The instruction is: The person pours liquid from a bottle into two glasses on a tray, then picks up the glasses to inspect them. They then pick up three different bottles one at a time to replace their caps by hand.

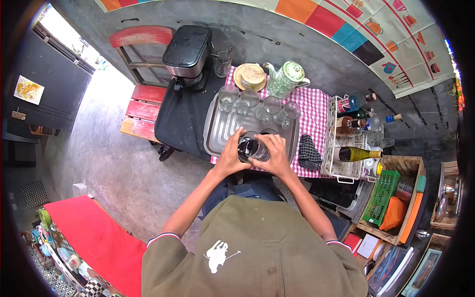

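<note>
- Two hands, our left hand [229, 157] and right hand [275, 153], grip dark-looking glassware [258, 149] over the near edge of the metal tray [218, 129]; its contents, we can't tell!
- Clear glasses [228, 99] line the tray's far side!
- Bottles [354, 154] crowd our white rack [327, 131].
- Green basket [381, 199] inside the wooden crate [403, 161]!

Clear glasses [259, 150]; pink-and-white checked tablecloth [312, 111]; red chair [142, 110]

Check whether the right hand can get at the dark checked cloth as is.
Probably yes: the dark checked cloth lies beside the tray, seemingly with nothing on it. But the right hand is on a glass, so it likely must let go first.
</note>
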